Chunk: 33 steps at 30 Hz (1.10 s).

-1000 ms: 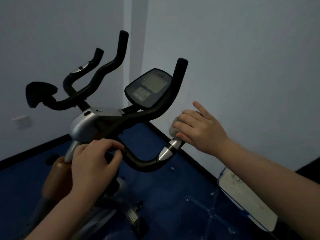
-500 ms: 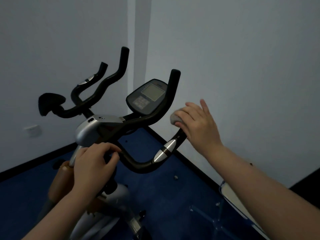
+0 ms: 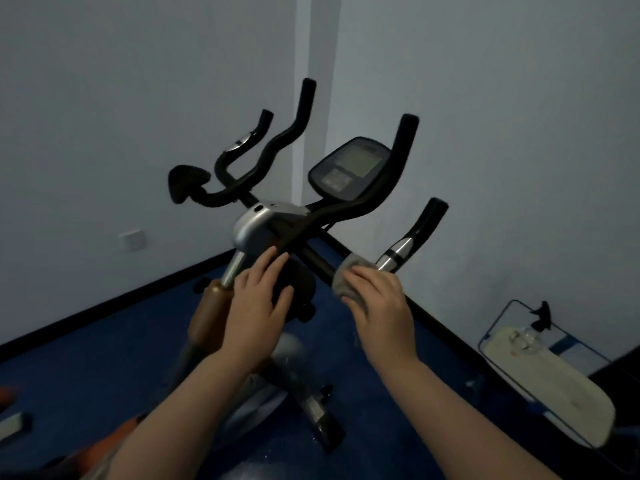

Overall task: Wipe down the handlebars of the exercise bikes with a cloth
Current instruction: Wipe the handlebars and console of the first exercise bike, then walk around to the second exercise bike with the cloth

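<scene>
An exercise bike stands in a room corner with black curved handlebars (image 3: 353, 209) and a grey console screen (image 3: 349, 168). My right hand (image 3: 377, 303) presses a grey cloth (image 3: 349, 275) around the low bend of the right handlebar, just below its chrome sensor band (image 3: 396, 254). My left hand (image 3: 259, 299) rests with spread fingers on the dark knob below the silver stem housing (image 3: 254, 226). The bar under the cloth is hidden.
White walls close in behind and right of the bike, with a wall socket (image 3: 133, 240) at left. A blue-framed piece of equipment with a white pad (image 3: 540, 382) lies on the blue floor at right. Orange parts sit at the lower left.
My right hand has slid the cloth down from the upper right grip, past the chrome band, to the bar's low bend. My left hand has loosened its grip and opened its fingers.
</scene>
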### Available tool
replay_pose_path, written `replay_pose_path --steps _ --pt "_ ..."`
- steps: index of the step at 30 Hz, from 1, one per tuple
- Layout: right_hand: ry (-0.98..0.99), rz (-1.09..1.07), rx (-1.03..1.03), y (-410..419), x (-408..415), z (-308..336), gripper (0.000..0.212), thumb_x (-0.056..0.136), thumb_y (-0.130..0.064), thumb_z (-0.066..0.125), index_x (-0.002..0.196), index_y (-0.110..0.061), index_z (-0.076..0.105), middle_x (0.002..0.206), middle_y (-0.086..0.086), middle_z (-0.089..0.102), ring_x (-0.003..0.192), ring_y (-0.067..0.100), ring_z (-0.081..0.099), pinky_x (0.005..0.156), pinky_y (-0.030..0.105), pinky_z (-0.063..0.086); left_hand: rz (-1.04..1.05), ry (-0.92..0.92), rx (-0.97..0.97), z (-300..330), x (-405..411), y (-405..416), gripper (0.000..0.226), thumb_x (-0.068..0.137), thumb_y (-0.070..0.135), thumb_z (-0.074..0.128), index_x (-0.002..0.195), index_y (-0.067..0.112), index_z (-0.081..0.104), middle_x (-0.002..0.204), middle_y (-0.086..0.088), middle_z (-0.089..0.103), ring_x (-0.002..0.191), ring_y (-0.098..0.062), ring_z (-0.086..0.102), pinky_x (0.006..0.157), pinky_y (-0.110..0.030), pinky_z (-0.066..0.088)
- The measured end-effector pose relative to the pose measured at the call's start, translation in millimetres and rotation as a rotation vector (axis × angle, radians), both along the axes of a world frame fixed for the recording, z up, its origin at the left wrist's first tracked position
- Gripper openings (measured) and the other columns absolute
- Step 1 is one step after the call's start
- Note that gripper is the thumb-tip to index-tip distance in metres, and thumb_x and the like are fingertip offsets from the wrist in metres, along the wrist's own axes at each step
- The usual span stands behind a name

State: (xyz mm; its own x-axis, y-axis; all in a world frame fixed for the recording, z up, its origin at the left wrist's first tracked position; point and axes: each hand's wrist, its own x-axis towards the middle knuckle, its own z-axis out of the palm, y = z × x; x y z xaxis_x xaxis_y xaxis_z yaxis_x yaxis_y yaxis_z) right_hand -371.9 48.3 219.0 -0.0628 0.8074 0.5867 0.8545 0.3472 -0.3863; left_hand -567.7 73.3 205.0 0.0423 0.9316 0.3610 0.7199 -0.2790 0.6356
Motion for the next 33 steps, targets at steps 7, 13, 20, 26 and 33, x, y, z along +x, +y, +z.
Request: replay_pose_path --steps 7,13,20,26,33 --pt "0.611 -0.069 -0.449 -74.7 -61.2 -49.2 0.038 0.085 -0.016 0.07 0.122 -0.023 0.061 0.117 -0.011 0.057 0.111 0.009 0.052 0.098 0.026 0.044 -0.076 -0.189 -0.208 -34.4 -73.5 -73.0 0.048 0.095 0.024 0.051 0.14 0.031 0.038 0.147 0.013 0.039 0.127 -0.007 0.045 0.101 -0.031 0.042" --pt "0.623 -0.074 -0.581 -137.9 -116.5 -88.7 0.034 0.081 -0.016 0.074 0.113 -0.024 0.065 0.11 -0.013 0.058 0.102 -0.002 0.055 0.087 0.011 0.045 0.013 -0.121 -0.421 -99.7 -132.1 -152.8 0.033 0.094 0.026 0.053 0.127 0.028 0.052 0.125 0.011 0.051 0.109 -0.008 0.055 0.094 -0.032 0.046" --pt "0.532 0.053 -0.78 -197.8 -147.2 -107.8 0.027 0.079 -0.022 0.076 0.102 -0.029 0.065 0.106 -0.015 0.057 0.097 -0.002 0.055 0.078 0.008 0.041 0.193 -0.177 -0.593 -140.0 -168.0 -245.6 0.028 0.091 0.023 0.055 0.119 0.028 0.056 0.123 0.01 0.055 0.101 -0.006 0.057 0.094 -0.035 0.047" --pt "0.44 0.258 -0.881 -236.9 -168.2 -119.8 0.029 0.078 -0.025 0.076 0.105 -0.025 0.066 0.105 -0.014 0.058 0.096 -0.001 0.056 0.076 0.009 0.042 0.408 -0.294 -0.579 -131.4 -167.9 -323.5 0.033 0.093 0.023 0.055 0.125 0.027 0.053 0.122 0.008 0.054 0.103 -0.009 0.056 0.089 -0.027 0.046" --pt "0.348 0.484 -0.991 -302.5 -223.6 -134.5 0.028 0.08 -0.022 0.075 0.108 -0.021 0.067 0.106 -0.011 0.057 0.096 -0.001 0.055 0.077 0.009 0.04 0.658 -0.348 -0.578 -119.5 -201.2 -432.9 0.033 0.094 0.027 0.051 0.127 0.028 0.052 0.119 0.013 0.052 0.106 -0.007 0.055 0.09 -0.029 0.048"
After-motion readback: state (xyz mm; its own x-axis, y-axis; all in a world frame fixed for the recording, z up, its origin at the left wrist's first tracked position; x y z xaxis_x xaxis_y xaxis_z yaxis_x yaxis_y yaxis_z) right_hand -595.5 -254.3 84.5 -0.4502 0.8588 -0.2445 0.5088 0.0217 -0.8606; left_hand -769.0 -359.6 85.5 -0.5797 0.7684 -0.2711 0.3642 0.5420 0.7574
